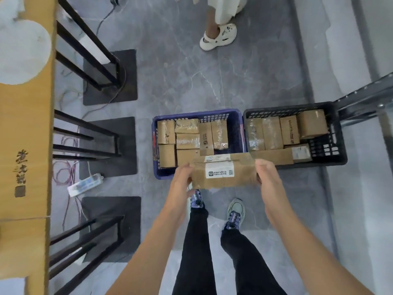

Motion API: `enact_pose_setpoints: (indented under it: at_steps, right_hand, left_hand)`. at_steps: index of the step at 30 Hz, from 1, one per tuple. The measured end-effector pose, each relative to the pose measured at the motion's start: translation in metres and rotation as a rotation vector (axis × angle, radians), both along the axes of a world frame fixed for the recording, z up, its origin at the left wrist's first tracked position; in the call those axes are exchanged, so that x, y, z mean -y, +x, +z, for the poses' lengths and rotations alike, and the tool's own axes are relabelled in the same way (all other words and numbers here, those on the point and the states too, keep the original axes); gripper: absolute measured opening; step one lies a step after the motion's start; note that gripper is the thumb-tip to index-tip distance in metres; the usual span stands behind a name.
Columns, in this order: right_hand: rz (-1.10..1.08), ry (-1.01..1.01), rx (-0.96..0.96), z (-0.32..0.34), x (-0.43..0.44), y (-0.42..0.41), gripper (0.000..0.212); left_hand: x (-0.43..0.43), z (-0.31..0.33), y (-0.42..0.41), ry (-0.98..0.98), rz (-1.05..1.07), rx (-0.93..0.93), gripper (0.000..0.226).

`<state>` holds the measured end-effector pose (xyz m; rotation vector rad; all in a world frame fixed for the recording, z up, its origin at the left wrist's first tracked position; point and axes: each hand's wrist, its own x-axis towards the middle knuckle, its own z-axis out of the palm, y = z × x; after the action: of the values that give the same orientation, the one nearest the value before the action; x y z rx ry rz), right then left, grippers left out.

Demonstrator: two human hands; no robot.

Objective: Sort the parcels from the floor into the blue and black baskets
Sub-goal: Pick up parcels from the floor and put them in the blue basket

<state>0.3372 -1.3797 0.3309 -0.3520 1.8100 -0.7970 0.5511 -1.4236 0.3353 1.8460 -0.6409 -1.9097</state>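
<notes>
With a long cardboard parcel (223, 173) gripped by both ends, left hand (180, 184) and right hand (269, 179) fingers curled round it, it hangs level over the near rims where blue basket (237, 128) meets black basket (333, 126), seemingly awaiting a choice.

Hidden behind the held parcel (223, 174): fingertips of the left hand (180, 184) and the right hand (269, 177), part of the near rim of the blue basket (156, 169), near ends of 2 boxes (187, 155) inside it. Too small to read: print on the white label (219, 173). Cropped by the top edge above the calf: bystander (212, 28) in a white clog (219, 38). Cut by the left edge: wooden table (25, 124). Blurred: markings on boxes in the black basket (338, 133).
</notes>
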Motion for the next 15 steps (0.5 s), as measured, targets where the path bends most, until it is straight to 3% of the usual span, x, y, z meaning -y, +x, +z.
enact_pose_setpoints:
  at_steps: [2,4,8,11,13,15]
  right_hand:
    - [0.003,0.006,0.009,-0.022,0.029,0.005,0.022]
    - [0.009,0.026,0.011,-0.046,0.054,0.009,0.044]
    - [-0.045,0.100,0.013,-0.110,0.097,0.007,0.073]
    - [-0.160,0.159,0.041,-0.160,0.121,-0.001,0.058]
    - [-0.188,0.156,0.059,-0.193,0.131,-0.006,0.042]
    - [-0.221,0.166,0.077,-0.224,0.140,-0.007,0.038]
  left_hand:
    - [0.028,-0.028,0.002,0.009,-0.032,0.008,0.068]
    - [0.053,-0.055,0.004,0.043,-0.080,0.024,0.081]
    - [0.108,-0.105,0.000,0.106,-0.186,0.051,0.074]
    - [0.140,-0.149,-0.007,0.121,-0.218,0.067,0.031]
    - [0.150,-0.181,-0.013,0.096,-0.241,0.103,0.028]
    - [0.155,-0.206,-0.021,0.066,-0.276,0.118,0.039]
